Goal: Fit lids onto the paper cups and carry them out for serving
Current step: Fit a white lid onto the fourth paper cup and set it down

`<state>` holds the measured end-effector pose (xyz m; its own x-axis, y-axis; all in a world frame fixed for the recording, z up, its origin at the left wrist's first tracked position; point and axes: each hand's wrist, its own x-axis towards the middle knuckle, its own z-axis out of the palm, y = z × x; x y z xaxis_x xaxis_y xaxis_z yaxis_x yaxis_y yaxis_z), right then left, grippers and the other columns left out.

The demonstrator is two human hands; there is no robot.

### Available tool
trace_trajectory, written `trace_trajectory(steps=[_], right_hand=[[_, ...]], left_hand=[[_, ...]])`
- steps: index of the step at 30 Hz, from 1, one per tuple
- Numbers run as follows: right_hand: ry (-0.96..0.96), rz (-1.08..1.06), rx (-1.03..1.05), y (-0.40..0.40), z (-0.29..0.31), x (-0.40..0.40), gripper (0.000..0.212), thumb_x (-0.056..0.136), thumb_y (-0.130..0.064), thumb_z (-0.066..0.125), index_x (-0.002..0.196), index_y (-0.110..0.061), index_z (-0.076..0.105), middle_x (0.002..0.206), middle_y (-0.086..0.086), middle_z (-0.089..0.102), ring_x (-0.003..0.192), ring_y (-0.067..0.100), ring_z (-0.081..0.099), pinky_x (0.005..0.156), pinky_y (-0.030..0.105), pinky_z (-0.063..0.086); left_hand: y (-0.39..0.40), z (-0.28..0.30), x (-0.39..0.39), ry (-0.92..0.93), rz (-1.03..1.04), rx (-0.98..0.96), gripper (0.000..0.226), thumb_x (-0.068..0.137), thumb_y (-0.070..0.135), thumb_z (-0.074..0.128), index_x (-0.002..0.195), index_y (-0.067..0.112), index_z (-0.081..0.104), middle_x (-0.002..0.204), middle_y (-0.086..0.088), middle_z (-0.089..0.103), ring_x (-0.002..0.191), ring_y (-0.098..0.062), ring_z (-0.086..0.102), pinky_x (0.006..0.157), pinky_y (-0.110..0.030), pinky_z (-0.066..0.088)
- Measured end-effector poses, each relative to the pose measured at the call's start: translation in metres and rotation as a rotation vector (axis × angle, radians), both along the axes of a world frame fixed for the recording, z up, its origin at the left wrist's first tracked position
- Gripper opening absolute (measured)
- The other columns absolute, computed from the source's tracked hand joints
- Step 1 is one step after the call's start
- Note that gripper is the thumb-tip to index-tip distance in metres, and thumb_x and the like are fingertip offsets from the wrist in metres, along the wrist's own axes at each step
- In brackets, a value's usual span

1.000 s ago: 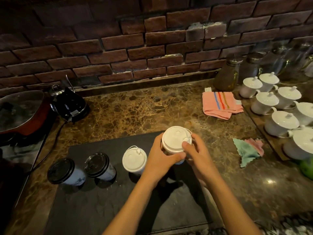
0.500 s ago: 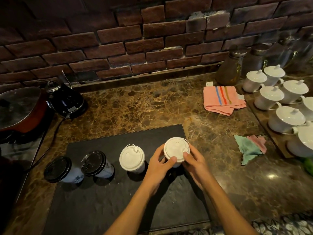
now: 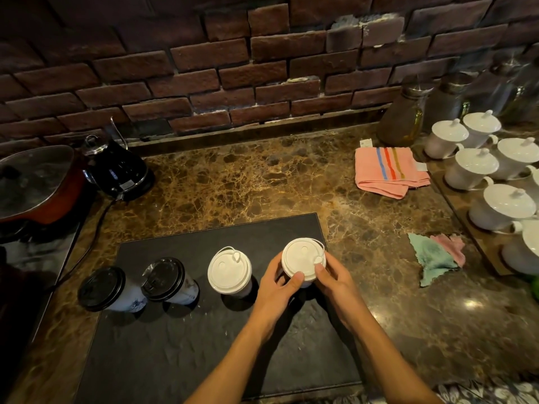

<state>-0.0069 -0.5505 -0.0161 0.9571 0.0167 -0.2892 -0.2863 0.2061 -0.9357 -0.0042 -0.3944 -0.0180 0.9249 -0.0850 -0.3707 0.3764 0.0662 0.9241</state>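
Black kettle [image 3: 118, 170] back left, striped towel [image 3: 389, 171] back right, lidded white teacups [image 3: 472, 167] beside it, crumpled rags [image 3: 436, 258] nearer.

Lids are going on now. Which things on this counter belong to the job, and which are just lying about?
Job: left hand and right hand, both in a grip on the white-lidded cup; second white-lidded cup; two black-lidded cups; black mat.

Lying about: striped towel; green cloth; kettle; white teacups.
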Motion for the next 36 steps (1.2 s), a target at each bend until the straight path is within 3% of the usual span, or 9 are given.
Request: trace_trajectory(steps=[8,11,13,16,19,21,24,27,36], right_hand=[[0.0,-0.024,-0.012,0.001,0.002,-0.002,0.052,0.089,-0.026,0.063,0.139,-0.012,0.054,0.134,0.006,0.064,0.127,0.021,0.058,0.11,0.047,0.042],[-0.001,-0.043,-0.064,0.001,0.006,-0.005,0.052,0.09,-0.03,0.062,0.14,-0.017,0.052,0.14,0.004,0.059,0.127,0.012,0.056,0.106,0.033,0.047],[0.021,-0.092,-0.104,0.0,0.006,-0.008,0.052,0.097,-0.025,0.058,0.146,-0.014,0.045,0.149,0.005,0.05,0.132,0.013,0.05,0.109,0.034,0.043],[0.033,-0.193,-0.23,-0.005,0.011,-0.015,0.05,0.102,-0.021,0.053,0.149,-0.013,0.04,0.153,0.006,0.043,0.131,0.01,0.042,0.104,0.029,0.038],[-0.037,-0.28,-0.46,-0.011,0.024,-0.019,0.046,0.101,-0.019,0.055,0.146,-0.017,0.044,0.15,0.006,0.047,0.132,0.013,0.044,0.102,0.028,0.036],[-0.098,-0.281,-0.622,-0.012,0.037,-0.019,0.049,0.099,-0.019,0.057,0.146,-0.02,0.044,0.15,0.004,0.046,0.136,0.017,0.042,0.105,0.03,0.033],[-0.247,-0.197,-0.887,-0.003,0.063,-0.015,0.056,0.095,-0.019,0.059,0.148,-0.021,0.04,0.155,0.001,0.039,0.141,0.016,0.034,0.112,0.031,0.024],[-0.411,-0.09,-1.065,0.021,0.09,-0.009,0.062,0.093,-0.021,0.059,0.15,-0.014,0.038,0.158,0.006,0.034,0.146,0.023,0.027,0.118,0.04,0.019],[-0.67,0.176,-1.125,0.138,0.112,-0.026,0.068,0.088,-0.019,0.069,0.148,-0.01,0.04,0.159,0.01,0.031,0.15,0.028,0.019,0.119,0.055,0.018]], left_hand=[[0.0,0.001,-0.002,0.08,0.004,0.02,0.06,0.088,0.022,0.075,0.138,0.026,0.042,0.144,-0.001,0.052,0.102,0.008,0.066,0.081,-0.016,0.055],[-0.001,0.009,-0.006,0.199,-0.001,0.15,0.075,0.088,0.037,0.073,0.149,0.018,0.036,0.146,-0.003,0.047,0.116,-0.01,0.058,0.095,-0.029,0.053],[-0.001,0.016,-0.011,0.247,-0.003,0.277,0.061,0.09,0.042,0.069,0.138,0.011,0.05,0.134,-0.005,0.059,0.114,-0.018,0.061,0.1,-0.039,0.052],[0.002,0.032,-0.021,0.291,-0.073,0.363,0.039,0.093,0.043,0.064,0.109,0.008,0.068,0.093,-0.007,0.068,0.077,-0.018,0.063,0.074,-0.033,0.056],[0.01,0.053,-0.026,0.159,-0.119,0.313,0.025,0.096,0.032,0.063,0.099,0.009,0.07,0.085,-0.008,0.07,0.065,-0.011,0.065,0.061,-0.026,0.052],[0.019,0.074,-0.024,-0.02,-0.064,0.311,0.013,0.095,0.026,0.065,0.102,0.017,0.07,0.091,-0.001,0.072,0.071,-0.005,0.067,0.063,-0.02,0.052],[0.043,0.101,-0.019,-0.356,0.038,0.642,0.033,0.09,0.036,0.066,0.122,0.03,0.062,0.114,0.017,0.061,0.1,0.007,0.055,0.081,-0.009,0.042],[0.078,0.12,-0.018,-0.577,0.085,0.987,0.061,0.086,0.043,0.067,0.142,0.029,0.046,0.146,0.007,0.042,0.135,-0.009,0.034,0.106,-0.027,0.032],[0.225,0.115,-0.065,-0.452,0.396,1.353,0.095,0.071,0.04,0.084,0.15,0.02,0.035,0.156,-0.017,0.029,0.145,-0.038,0.024,0.11,-0.056,0.031]])
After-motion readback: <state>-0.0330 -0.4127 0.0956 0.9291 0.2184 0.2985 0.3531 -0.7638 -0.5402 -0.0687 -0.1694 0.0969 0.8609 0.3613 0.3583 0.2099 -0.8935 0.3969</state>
